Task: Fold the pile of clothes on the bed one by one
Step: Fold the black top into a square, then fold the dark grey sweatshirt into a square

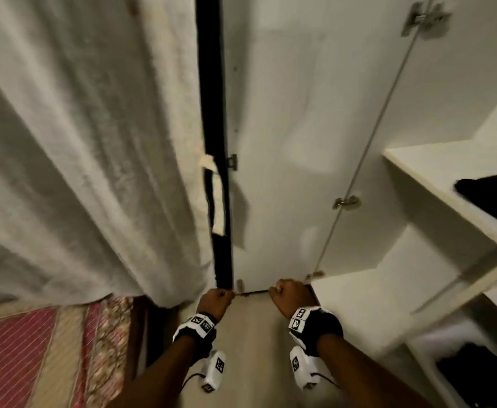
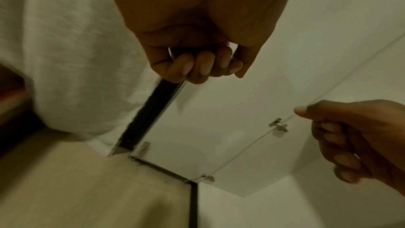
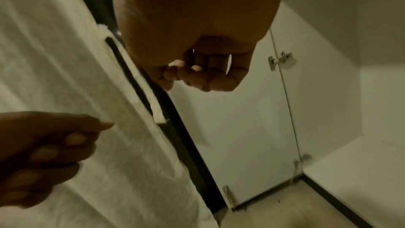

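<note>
No pile of clothes shows in any view; only a corner of the bed (image 1: 14,348), with its red striped cover, is visible at the lower left. My left hand (image 1: 216,300) and right hand (image 1: 289,295) are stretched out side by side at waist height above the floor, in front of a white wardrobe door (image 1: 285,113). The wrist views show the left hand (image 2: 197,65) and the right hand (image 3: 201,74) with fingers curled into fists and nothing visible inside them. Motion blur softens every frame.
A white curtain (image 1: 79,142) hangs at the left, beside a dark gap along the door edge. Open white shelves (image 1: 435,184) stand at the right, with a dark garment (image 1: 494,195) on one and dark items (image 1: 470,375) lower down. Beige floor (image 1: 253,348) lies underfoot.
</note>
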